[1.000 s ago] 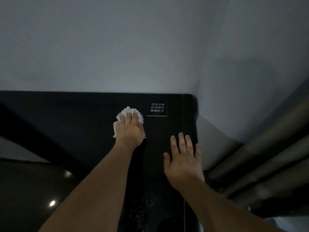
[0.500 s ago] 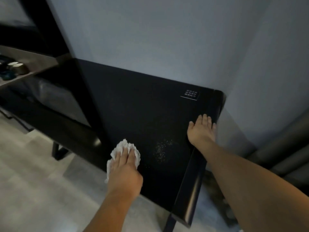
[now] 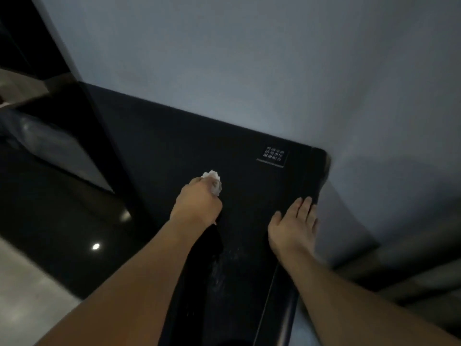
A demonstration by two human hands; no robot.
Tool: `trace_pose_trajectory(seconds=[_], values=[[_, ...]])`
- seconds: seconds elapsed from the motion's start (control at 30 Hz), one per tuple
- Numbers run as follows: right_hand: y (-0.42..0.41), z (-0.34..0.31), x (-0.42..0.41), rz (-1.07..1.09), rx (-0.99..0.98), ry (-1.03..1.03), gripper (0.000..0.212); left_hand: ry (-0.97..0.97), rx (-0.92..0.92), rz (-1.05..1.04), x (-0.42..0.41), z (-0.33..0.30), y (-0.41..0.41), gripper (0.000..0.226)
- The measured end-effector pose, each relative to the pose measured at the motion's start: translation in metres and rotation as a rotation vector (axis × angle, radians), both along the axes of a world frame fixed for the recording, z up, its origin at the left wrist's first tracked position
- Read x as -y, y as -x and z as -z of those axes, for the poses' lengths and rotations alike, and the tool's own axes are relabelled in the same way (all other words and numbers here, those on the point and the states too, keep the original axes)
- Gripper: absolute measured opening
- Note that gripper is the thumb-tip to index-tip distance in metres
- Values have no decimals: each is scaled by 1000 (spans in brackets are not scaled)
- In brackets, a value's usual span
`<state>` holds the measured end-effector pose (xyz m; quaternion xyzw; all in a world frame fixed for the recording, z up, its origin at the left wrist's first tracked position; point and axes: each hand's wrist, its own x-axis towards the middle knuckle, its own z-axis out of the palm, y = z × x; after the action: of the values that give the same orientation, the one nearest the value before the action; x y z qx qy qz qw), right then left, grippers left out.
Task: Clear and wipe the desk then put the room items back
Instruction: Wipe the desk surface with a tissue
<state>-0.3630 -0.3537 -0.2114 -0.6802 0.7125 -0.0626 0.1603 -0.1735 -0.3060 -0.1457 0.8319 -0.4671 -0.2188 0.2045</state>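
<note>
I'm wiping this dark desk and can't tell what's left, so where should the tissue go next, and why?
Probably pull the tissue back toward you, over the pale specks between your arms. The left hand holds the tissue farther up the desk, beyond the specks, so they look unwiped. The right hand rests flat by the desk's right edge, clear of that path.

The left hand (image 3: 197, 204) is curled into a fist toward twelve o'clock with its forearm stretched out, while the right hand (image 3: 294, 224) lies flat, fingers together, at its three o'clock.
</note>
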Motion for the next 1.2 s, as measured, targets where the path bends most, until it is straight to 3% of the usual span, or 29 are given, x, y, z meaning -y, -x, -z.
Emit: trace_pose_trajectory(seconds=[0.17, 0.3, 0.37, 0.47, 0.53, 0.77, 0.97, 1.2], values=[[-3, 4, -4, 22, 20, 35, 69, 72, -104, 104, 120, 4, 4, 51], [-4, 5, -2, 46, 37, 39, 76, 22, -48, 372, 185, 14, 30, 87], [-3, 5, -3, 42, 24, 42, 74, 42, 46, 459, 207, 17, 43, 83], [-1, 0, 0, 35, 31, -19, 68, -8, 149, 526, 227, 29, 60, 57], [1, -6, 0, 30, 24, -60, 68, -65, 227, 559, 230, 44, 66, 55], [-1, -3, -3, 28, 38, -28, 76, -9, 380, 641, 207, 65, 53, 58], [1, -1, -4, 22, 20, -5, 69, -12, 347, 613, 144, 67, 47, 57], [0, 6, -2, 21, 22, 20, 69, -49, 304, 460, 13, 62, 44, 58]])
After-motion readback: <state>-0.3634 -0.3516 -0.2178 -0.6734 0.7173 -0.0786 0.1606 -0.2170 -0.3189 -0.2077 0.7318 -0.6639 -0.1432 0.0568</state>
